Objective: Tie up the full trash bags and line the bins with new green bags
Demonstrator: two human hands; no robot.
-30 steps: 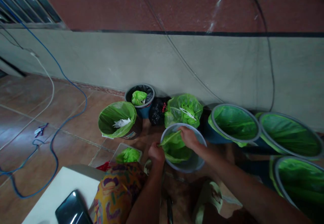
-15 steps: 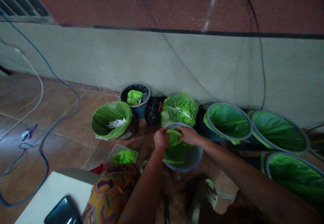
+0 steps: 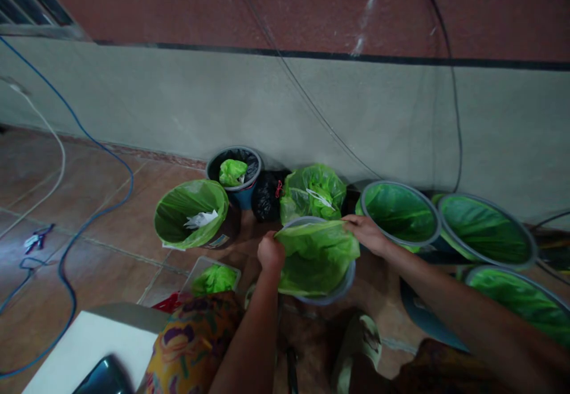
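A thin green bag [image 3: 318, 257] is stretched open over a round bin with a pale rim [image 3: 345, 284], low in the centre of the view. My left hand [image 3: 271, 252] is closed on the bag's upper left edge. Pinched in the fingers of my right hand [image 3: 367, 233] is its upper right edge. The bag hangs inside and across the bin, hiding most of its interior. Just behind stands a container with a green liner [image 3: 314, 189] that holds crumpled green bags and a white strip.
Green-lined bins [image 3: 401, 213] stand at the right. On the left are a green-lined bin [image 3: 191, 207], a black-lined bin [image 3: 234, 168], a black bag [image 3: 266, 197] and a clear tray of green bags [image 3: 216, 278]. A blue cable [image 3: 95, 218] crosses the floor near a white box [image 3: 95, 346].
My hands have moved apart, the right one going rightward. The green bag, bunched between them before, is now spread wide across the bin.
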